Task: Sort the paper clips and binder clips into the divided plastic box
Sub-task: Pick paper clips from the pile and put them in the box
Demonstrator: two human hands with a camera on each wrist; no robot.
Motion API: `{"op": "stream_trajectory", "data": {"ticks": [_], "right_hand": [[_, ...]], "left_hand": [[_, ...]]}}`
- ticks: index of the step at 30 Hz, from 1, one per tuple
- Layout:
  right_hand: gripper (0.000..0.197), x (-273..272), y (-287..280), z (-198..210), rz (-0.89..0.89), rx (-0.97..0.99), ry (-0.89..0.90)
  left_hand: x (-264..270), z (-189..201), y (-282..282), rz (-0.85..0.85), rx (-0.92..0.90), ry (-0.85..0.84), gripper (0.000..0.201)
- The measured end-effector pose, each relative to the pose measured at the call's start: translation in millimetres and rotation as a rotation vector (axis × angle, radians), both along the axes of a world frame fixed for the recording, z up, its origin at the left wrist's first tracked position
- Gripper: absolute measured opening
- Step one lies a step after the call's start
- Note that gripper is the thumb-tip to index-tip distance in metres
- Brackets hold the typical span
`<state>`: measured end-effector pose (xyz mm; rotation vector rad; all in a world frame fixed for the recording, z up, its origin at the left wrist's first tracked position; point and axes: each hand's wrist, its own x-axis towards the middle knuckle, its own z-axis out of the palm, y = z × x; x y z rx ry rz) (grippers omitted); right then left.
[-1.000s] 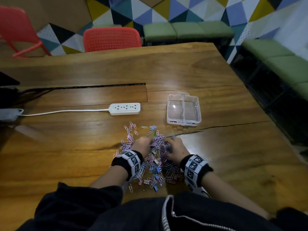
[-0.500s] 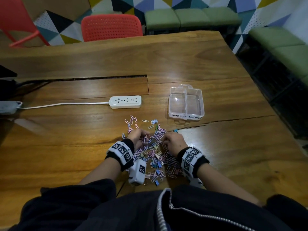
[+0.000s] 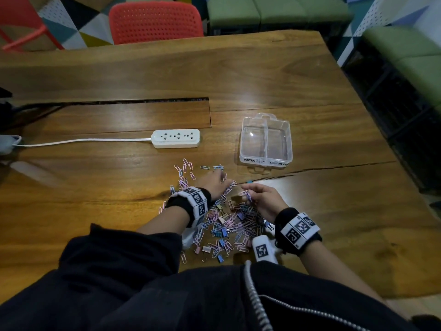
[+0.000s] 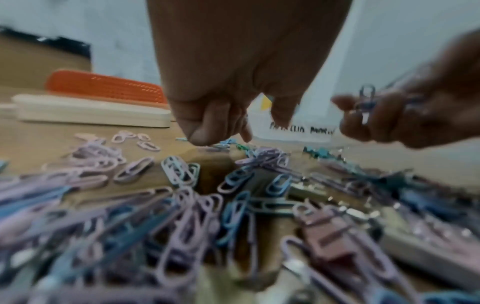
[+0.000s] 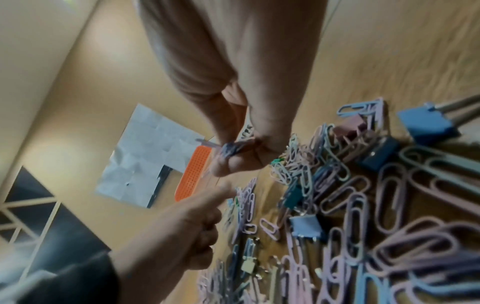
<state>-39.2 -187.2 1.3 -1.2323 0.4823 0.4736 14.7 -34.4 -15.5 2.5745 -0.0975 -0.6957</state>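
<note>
Picking from the heap, the right hand [image 3: 263, 200] is lifted a little above the bench [image 3: 310, 223], and its fingers [image 5: 228, 162] pinch a small bunch of paper clips [image 5: 231, 148] between thumb and fingertips; I judge it collects several at once so that fewer trips to the box are needed. The left hand [image 3: 214, 185] is at the far edge of the heap with its fingers [image 4: 205, 127] curled downward, the tips touching or almost touching the clips that lie there; whether it already pinches one I cannot tell, because the wrist view is blurred. The heap of clips [image 3: 226, 225] lies on the bench just in front of the person, between and under both wrists; pink, lilac and blue paper clips are mixed with the thicker binder clips [image 5: 426, 123], so each piece must be separated by hand. The plastic box [image 3: 266, 161] stands open farther away, beyond the right hand, apart from the heap but near enough to reach. A divider makes two compartments and both look empty, so the sorting seems to be at its very beginning. Small writing is on its front wall, probably labels for each side, but it is too small to read with certainty. A white power strip [image 3: 176, 138] lies to the left of the box and takes no part.
</note>
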Motion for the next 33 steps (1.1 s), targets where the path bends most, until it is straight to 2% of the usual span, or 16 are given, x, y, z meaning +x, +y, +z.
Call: {"op": "stream_trajectory", "data": {"ticks": [2, 3, 7, 10, 14, 17, 19, 22, 25, 26, 28, 30, 33], "right_hand": [[0.027, 1, -4, 2, -0.018, 0.046, 0.052], [0.026, 1, -7, 1, -0.026, 0.064, 0.069], [0.02, 2, -13, 0, -0.076, 0.085, 0.091], [0.016, 2, -17, -4, -0.066, 0.026, 0.099], [0.016, -1, -19, -5, -0.012, -0.011, 0.11], [0.022, -7, -22, -2, -0.012, 0.018, 0.124], [0.026, -12, -24, -1, 0.041, -0.003, 0.119], [0.025, -21, -19, -2, 0.17, -0.125, 0.105], [0.025, -29, -2, -4, 0.384, -0.405, 0.003], [0.021, -31, 4, -6, 0.479, -0.53, -0.074], [0.006, -35, 14, -10, 0.67, -0.78, -0.214], [0.027, -36, 18, -14, 0.858, -1.043, -0.345], [0.04, -33, 22, -14, 0.924, -1.228, -0.43]], "left_hand": [[3, -4, -2, -0.103, 0.123, -0.067, 0.055], [3, -6, -3, -0.114, 0.148, -0.093, 0.055], [-4, -8, -9, -0.153, 0.182, -0.168, 0.037], [-11, -10, -12, -0.205, 0.216, -0.207, 0.035], [-12, -9, -9, -0.224, 0.24, -0.182, 0.034], [-11, -7, -1, -0.173, 0.208, -0.121, 0.039], [-12, -4, 4, -0.126, 0.114, -0.065, 0.038], [-15, 4, 9, 0.018, -0.18, 0.021, 0.034], [-19, 9, 12, 0.363, -0.527, 0.176, 0.028], [-21, 8, 14, 0.481, -0.633, 0.237, 0.028], [-25, 6, 17, 0.611, -0.801, 0.34, 0.031], [-32, 3, 20, 0.656, -0.912, 0.426, 0.031], [-41, 3, 23, 0.675, -1.044, 0.527, 0.03]]}}
